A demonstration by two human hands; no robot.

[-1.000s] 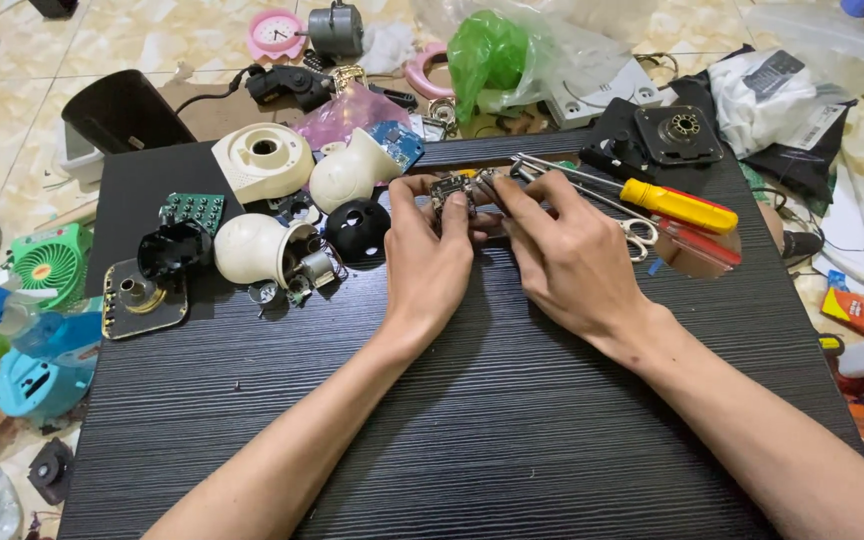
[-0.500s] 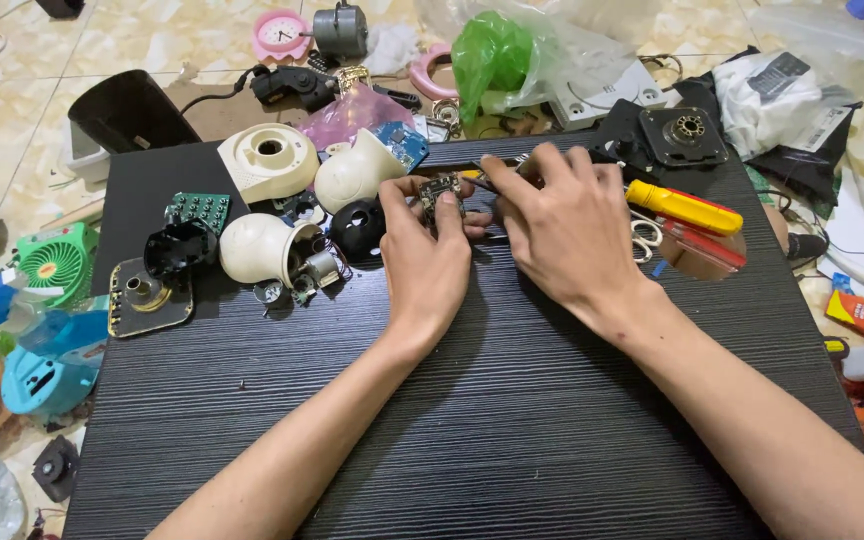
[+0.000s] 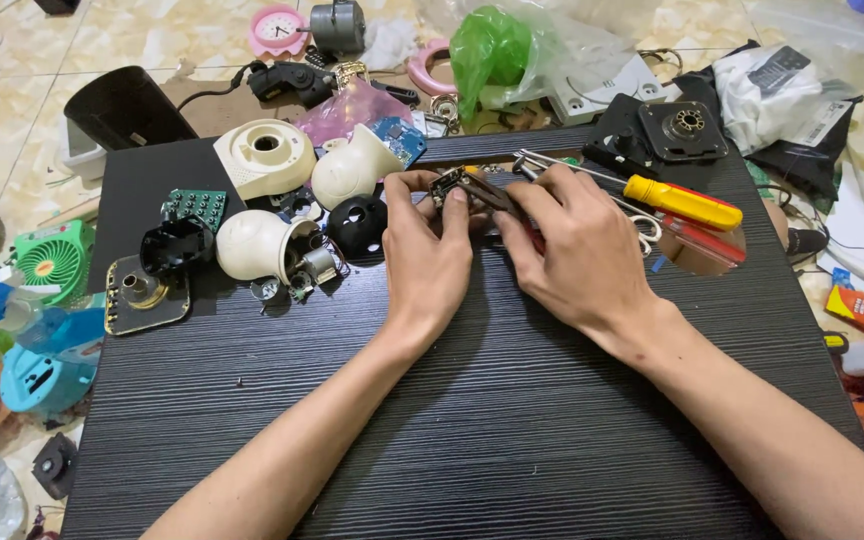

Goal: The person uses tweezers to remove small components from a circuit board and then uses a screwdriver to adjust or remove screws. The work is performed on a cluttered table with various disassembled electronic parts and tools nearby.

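Observation:
My left hand [image 3: 429,258] pinches a small circuit board [image 3: 447,184] between thumb and fingertips at the far middle of the black ribbed tabletop [image 3: 472,420]. My right hand [image 3: 574,250] grips a pair of pliers [image 3: 497,197] whose jaws meet the small board. A yellow-handled screwdriver [image 3: 680,201] and a red-handled one [image 3: 697,238] lie just right of my right hand. Cream plastic housing parts [image 3: 252,245] and a black round part [image 3: 357,224] sit left of my left hand.
A green circuit board [image 3: 195,207] and a black square base [image 3: 147,293] lie at the table's left. A green bag [image 3: 490,48], pink clock [image 3: 276,28], black mounting plates [image 3: 687,130] and a green mini fan [image 3: 52,262] crowd the floor around the table.
Both hands have shifted slightly away from me. The pliers in my right hand now reach the small board, which sits more exposed between my left fingertips.

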